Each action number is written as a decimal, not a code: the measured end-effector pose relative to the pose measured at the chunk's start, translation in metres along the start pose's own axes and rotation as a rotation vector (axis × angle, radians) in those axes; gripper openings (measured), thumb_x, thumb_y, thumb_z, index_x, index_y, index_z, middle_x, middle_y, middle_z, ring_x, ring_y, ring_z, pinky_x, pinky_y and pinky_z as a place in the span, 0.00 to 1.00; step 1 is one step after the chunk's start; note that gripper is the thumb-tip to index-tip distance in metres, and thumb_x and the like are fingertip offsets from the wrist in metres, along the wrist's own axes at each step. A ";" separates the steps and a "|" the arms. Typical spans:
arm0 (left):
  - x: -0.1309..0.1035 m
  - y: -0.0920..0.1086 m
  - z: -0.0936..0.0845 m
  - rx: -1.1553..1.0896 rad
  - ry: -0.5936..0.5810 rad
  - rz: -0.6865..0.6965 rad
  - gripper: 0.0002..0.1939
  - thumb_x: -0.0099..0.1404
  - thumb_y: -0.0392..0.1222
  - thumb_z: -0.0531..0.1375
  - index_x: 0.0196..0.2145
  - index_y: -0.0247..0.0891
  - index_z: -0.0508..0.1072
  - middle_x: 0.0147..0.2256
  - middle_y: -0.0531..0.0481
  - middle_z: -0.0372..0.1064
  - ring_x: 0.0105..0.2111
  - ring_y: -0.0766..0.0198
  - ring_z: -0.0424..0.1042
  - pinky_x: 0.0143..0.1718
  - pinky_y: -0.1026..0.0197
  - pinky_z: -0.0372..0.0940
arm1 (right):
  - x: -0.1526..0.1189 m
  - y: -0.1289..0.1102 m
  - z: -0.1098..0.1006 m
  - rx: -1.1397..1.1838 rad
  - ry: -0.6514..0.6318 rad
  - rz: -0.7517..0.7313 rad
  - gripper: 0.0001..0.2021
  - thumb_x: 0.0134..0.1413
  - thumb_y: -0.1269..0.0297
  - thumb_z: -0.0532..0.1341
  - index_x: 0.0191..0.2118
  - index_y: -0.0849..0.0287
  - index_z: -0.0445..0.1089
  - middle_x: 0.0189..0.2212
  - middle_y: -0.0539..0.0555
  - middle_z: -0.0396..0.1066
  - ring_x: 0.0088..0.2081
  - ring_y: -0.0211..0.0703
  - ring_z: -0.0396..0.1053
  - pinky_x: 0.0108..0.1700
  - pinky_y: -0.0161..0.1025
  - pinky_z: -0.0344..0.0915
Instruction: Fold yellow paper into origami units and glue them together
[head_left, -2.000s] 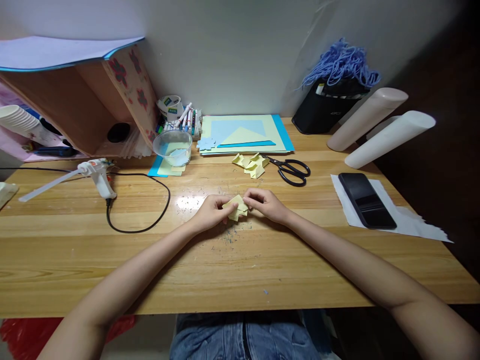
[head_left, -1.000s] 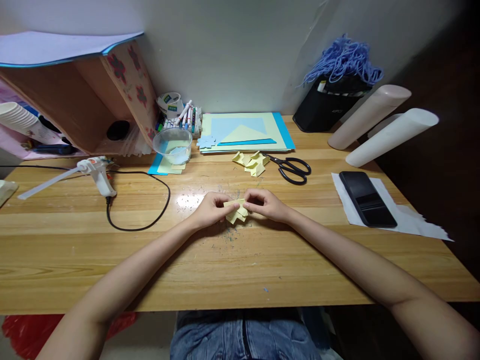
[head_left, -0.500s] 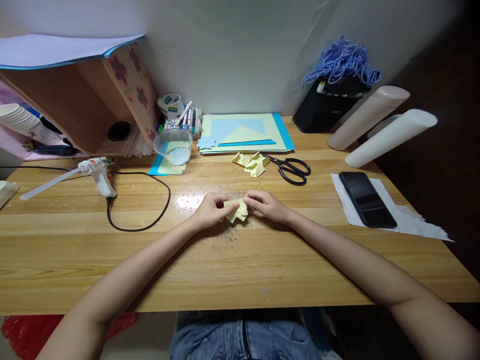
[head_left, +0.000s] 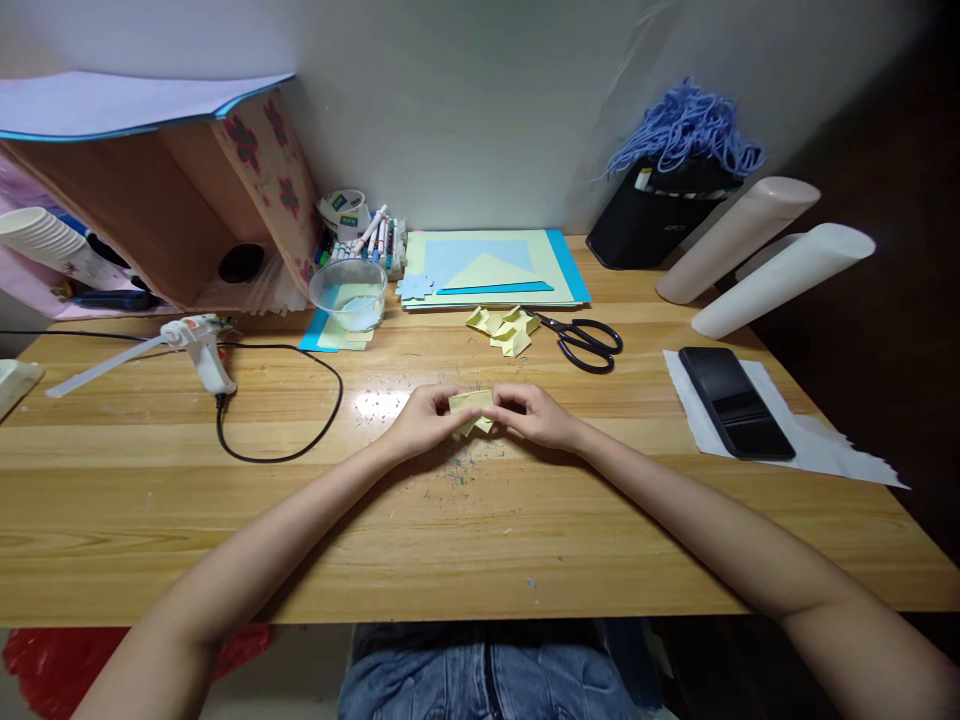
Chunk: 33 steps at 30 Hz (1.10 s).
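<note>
Between my two hands is a small piece of folded yellow paper [head_left: 471, 401], held just above the wooden table. My left hand [head_left: 426, 418] pinches its left side, with the thumb across the front. On its right side, my right hand [head_left: 536, 415] is closed with thumb and fingertips on the paper. The thumb tips nearly meet in front and cover part of the folds. Behind my hands lie several folded yellow paper pieces [head_left: 512, 331], beside black-handled scissors [head_left: 592, 345].
A white glue gun [head_left: 199, 355] with a looped black cord lies left. At the back are a clear plastic bowl [head_left: 349, 296], markers [head_left: 375, 238] and stacked coloured paper [head_left: 559, 265]. A phone [head_left: 735, 403] and paper rolls [head_left: 784, 280] are right. Small scraps dot the table.
My right thumb has moved left and down across the front of the yellow paper, nearer the left thumb. The paper's upper part now shows as a flat strip. The view has shifted slightly.
</note>
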<state>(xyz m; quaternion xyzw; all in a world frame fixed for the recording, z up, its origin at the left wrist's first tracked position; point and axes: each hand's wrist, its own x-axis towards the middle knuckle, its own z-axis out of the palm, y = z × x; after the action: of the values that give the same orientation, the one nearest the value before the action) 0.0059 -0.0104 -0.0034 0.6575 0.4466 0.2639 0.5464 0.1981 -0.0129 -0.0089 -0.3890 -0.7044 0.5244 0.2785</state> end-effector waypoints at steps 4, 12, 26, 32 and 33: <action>0.000 -0.003 -0.002 0.076 0.013 0.035 0.18 0.54 0.52 0.59 0.29 0.31 0.72 0.18 0.54 0.62 0.16 0.75 0.55 0.16 0.70 0.47 | 0.001 -0.001 -0.002 -0.025 -0.055 -0.008 0.16 0.54 0.55 0.54 0.23 0.61 0.63 0.21 0.50 0.67 0.25 0.37 0.65 0.29 0.34 0.59; -0.001 -0.001 0.001 -0.059 -0.075 0.048 0.15 0.54 0.49 0.59 0.28 0.30 0.71 0.24 0.50 0.66 0.22 0.70 0.64 0.21 0.69 0.55 | 0.002 0.000 -0.004 0.015 -0.091 -0.041 0.14 0.53 0.56 0.56 0.24 0.62 0.64 0.20 0.49 0.65 0.24 0.35 0.62 0.30 0.33 0.58; 0.001 0.002 0.005 -0.149 0.081 0.114 0.18 0.52 0.47 0.62 0.36 0.32 0.68 0.33 0.47 0.67 0.33 0.65 0.66 0.34 0.64 0.62 | 0.000 -0.002 0.009 0.167 0.137 0.037 0.12 0.49 0.57 0.59 0.24 0.61 0.61 0.20 0.49 0.64 0.23 0.35 0.63 0.26 0.33 0.60; 0.001 -0.001 0.005 -0.181 0.058 0.102 0.18 0.52 0.47 0.62 0.36 0.31 0.67 0.32 0.47 0.67 0.32 0.66 0.66 0.34 0.64 0.63 | 0.000 0.000 0.015 0.092 0.207 0.045 0.11 0.49 0.59 0.59 0.24 0.61 0.61 0.20 0.50 0.65 0.23 0.35 0.63 0.26 0.33 0.60; 0.001 -0.002 0.004 -0.177 0.051 0.104 0.18 0.52 0.47 0.62 0.36 0.31 0.67 0.33 0.47 0.67 0.32 0.66 0.66 0.34 0.64 0.63 | 0.000 0.000 0.015 0.070 0.217 0.043 0.11 0.48 0.60 0.59 0.24 0.61 0.61 0.20 0.49 0.65 0.23 0.34 0.62 0.26 0.33 0.59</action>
<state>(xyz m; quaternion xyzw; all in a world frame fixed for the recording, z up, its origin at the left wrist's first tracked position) 0.0093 -0.0114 -0.0063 0.6221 0.4007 0.3467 0.5765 0.1859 -0.0211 -0.0135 -0.4484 -0.6431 0.5092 0.3551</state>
